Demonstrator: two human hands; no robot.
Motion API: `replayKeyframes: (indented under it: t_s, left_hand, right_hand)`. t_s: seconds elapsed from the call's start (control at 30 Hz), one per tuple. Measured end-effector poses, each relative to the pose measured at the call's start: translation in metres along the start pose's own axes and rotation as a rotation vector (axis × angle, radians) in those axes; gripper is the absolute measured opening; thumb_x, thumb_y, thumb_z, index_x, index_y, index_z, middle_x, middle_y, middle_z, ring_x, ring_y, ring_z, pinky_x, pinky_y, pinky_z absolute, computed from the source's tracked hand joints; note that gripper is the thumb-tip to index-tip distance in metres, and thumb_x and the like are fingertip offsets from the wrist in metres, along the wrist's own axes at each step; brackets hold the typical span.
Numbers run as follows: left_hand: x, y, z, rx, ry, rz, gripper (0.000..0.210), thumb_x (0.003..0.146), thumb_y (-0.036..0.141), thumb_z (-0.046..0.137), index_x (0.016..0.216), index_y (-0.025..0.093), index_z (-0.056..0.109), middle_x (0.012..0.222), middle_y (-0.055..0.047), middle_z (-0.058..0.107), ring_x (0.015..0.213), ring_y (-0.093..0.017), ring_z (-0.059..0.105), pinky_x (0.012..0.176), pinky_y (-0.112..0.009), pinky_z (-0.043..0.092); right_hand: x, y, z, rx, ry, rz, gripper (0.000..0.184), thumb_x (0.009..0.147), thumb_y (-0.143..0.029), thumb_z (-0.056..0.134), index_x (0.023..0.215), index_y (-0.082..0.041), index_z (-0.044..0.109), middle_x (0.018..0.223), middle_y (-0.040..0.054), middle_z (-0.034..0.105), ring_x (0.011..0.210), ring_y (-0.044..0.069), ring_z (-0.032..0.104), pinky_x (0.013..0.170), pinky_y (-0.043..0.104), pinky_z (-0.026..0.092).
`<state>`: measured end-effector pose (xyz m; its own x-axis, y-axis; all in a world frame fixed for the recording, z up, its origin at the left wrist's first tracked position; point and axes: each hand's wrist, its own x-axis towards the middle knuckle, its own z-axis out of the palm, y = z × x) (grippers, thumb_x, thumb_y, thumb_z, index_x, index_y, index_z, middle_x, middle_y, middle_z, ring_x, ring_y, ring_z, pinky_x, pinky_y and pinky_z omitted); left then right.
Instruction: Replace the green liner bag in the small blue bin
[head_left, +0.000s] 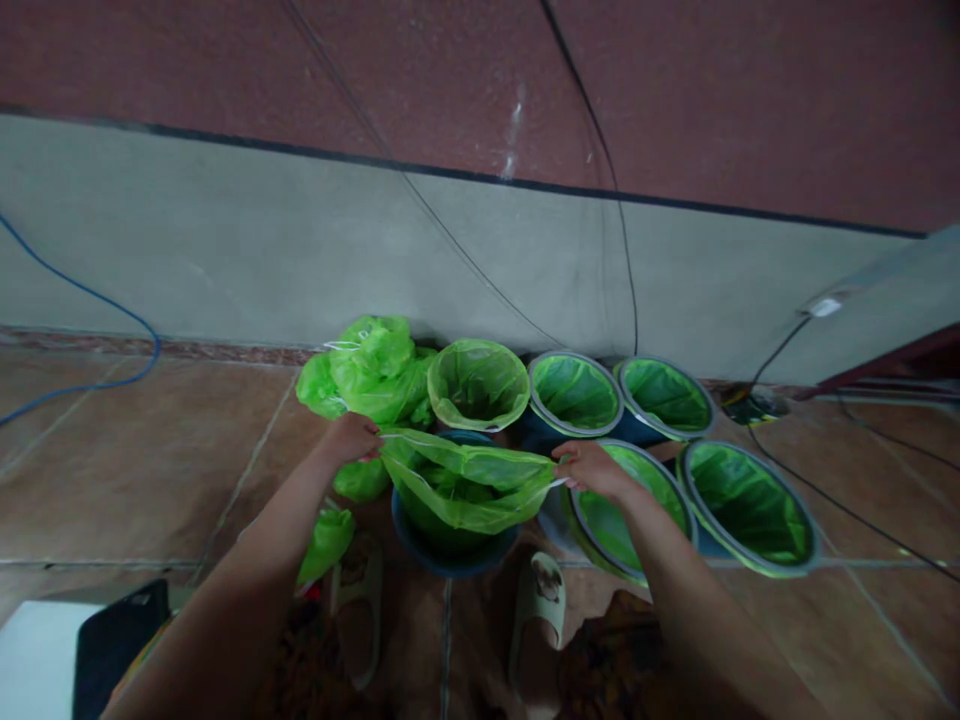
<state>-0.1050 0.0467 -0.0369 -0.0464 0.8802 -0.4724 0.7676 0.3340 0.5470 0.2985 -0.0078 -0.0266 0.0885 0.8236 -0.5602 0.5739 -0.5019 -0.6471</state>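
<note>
A thin green garbage bag [480, 510] is stretched wide between my hands, its mouth facing up over a blue bin [420, 545]. My left hand [351, 438] is closed on one end of the bag's rim, where a white drawstring shows. At the opposite end, my right hand [589, 468] pinches the rim, and a bit of white drawstring sticks out by the fingers. The lower part of the bag hangs inside the bin. Just behind stands another bin lined with a green bag [478, 385].
Several lined bins, such as this grey-rimmed bin [750, 508], stand to the right. Filled green bags [375, 370] are heaped at the left by the wall [247, 230]. A blue cable [112, 300] and black cables cross the surroundings. My slippers [540, 600] flank the blue bin.
</note>
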Motion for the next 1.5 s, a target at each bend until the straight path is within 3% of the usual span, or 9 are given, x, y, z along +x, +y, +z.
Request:
replayKeyframes:
  t_s: [0.13, 0.27, 0.37, 0.5, 0.77, 1.07, 1.27, 1.37, 1.5]
  left_hand:
    - [-0.01, 0.008, -0.005, -0.404, -0.075, -0.05, 0.011, 0.065, 0.024, 0.071, 0.068, 0.017, 0.063, 0.058, 0.001, 0.066, 0.063, -0.017, 0.068, 0.065, -0.026, 0.056]
    - [-0.014, 0.016, -0.002, -0.459, -0.102, -0.034, 0.013, 0.059, 0.026, 0.073, 0.063, 0.018, 0.064, 0.052, 0.003, 0.063, 0.053, -0.013, 0.061, 0.056, -0.024, 0.05]
    - [-0.015, 0.025, 0.014, -0.441, -0.059, 0.034, 0.013, 0.057, 0.026, 0.074, 0.06, 0.017, 0.065, 0.045, 0.004, 0.056, 0.045, -0.01, 0.05, 0.048, -0.022, 0.039]
    - [-0.02, 0.042, 0.044, -0.617, -0.125, 0.124, 0.021, 0.055, 0.029, 0.079, 0.069, 0.015, 0.072, 0.058, 0.001, 0.065, 0.052, -0.01, 0.054, 0.054, -0.023, 0.041]
    - [-0.032, 0.06, 0.08, -0.733, -0.138, 0.169, 0.017, 0.057, 0.025, 0.079, 0.068, 0.014, 0.073, 0.062, 0.0, 0.068, 0.057, -0.011, 0.057, 0.06, -0.024, 0.043]
    - [-0.038, 0.058, 0.067, -0.978, -0.339, -0.066, 0.02, 0.072, 0.022, 0.076, 0.09, 0.014, 0.073, 0.078, -0.004, 0.075, 0.065, -0.013, 0.064, 0.063, -0.025, 0.049]
    - [-0.041, 0.061, 0.067, -0.99, -0.428, -0.025, 0.019, 0.084, 0.029, 0.068, 0.096, 0.014, 0.07, 0.087, -0.009, 0.076, 0.078, -0.018, 0.07, 0.074, -0.031, 0.053]
    - [-0.043, 0.065, 0.06, -0.761, -0.324, 0.065, 0.026, 0.086, 0.039, 0.064, 0.091, 0.014, 0.068, 0.082, -0.008, 0.075, 0.076, -0.019, 0.07, 0.074, -0.032, 0.054]
    - [-0.041, 0.07, 0.031, -0.146, 0.184, 0.197, 0.026, 0.084, 0.038, 0.064, 0.092, 0.014, 0.072, 0.076, -0.009, 0.073, 0.084, -0.025, 0.07, 0.078, -0.033, 0.051]
  right_hand:
    - [0.001, -0.002, 0.0, 0.211, 0.018, -0.002, 0.035, 0.071, -0.018, 0.072, 0.105, -0.011, 0.069, 0.059, -0.0011, 0.064, 0.048, 0.01, 0.053, 0.049, 0.021, 0.041]
    - [0.001, -0.013, 0.007, 0.36, 0.05, -0.075, 0.031, 0.067, -0.022, 0.075, 0.097, -0.016, 0.073, 0.071, 0.003, 0.071, 0.06, 0.012, 0.061, 0.06, 0.024, 0.049]
    - [-0.002, -0.029, 0.032, 0.501, 0.045, -0.228, 0.03, 0.062, -0.031, 0.077, 0.09, -0.018, 0.075, 0.075, 0.0033, 0.072, 0.068, 0.015, 0.064, 0.065, 0.027, 0.05]
    - [-0.008, -0.05, 0.084, 0.687, -0.139, -0.289, 0.038, 0.059, -0.04, 0.079, 0.089, -0.018, 0.075, 0.076, 0.0017, 0.071, 0.062, 0.014, 0.062, 0.062, 0.027, 0.05]
    - [-0.004, -0.056, 0.155, 0.42, -0.15, -0.34, 0.015, 0.069, -0.03, 0.072, 0.063, -0.016, 0.068, 0.054, -0.0056, 0.053, 0.051, 0.008, 0.044, 0.054, 0.023, 0.034]
    - [0.014, -0.049, 0.155, 0.206, -0.041, -0.341, 0.018, 0.073, -0.025, 0.067, 0.057, -0.017, 0.07, 0.05, -0.0055, 0.049, 0.05, 0.01, 0.042, 0.054, 0.024, 0.03]
    - [0.01, -0.051, 0.154, 0.087, -0.091, -0.341, 0.017, 0.073, -0.017, 0.062, 0.058, -0.016, 0.072, 0.05, -0.0042, 0.052, 0.05, 0.011, 0.046, 0.054, 0.024, 0.033]
    - [0.01, -0.053, 0.148, 0.164, -0.104, -0.336, 0.013, 0.073, -0.02, 0.066, 0.062, -0.017, 0.074, 0.055, -0.0036, 0.059, 0.054, 0.012, 0.051, 0.056, 0.024, 0.036]
    - [0.007, -0.063, 0.115, 0.299, 0.017, -0.352, 0.006, 0.068, -0.021, 0.074, 0.073, -0.02, 0.078, 0.073, 0.0004, 0.071, 0.071, 0.016, 0.061, 0.069, 0.026, 0.046]
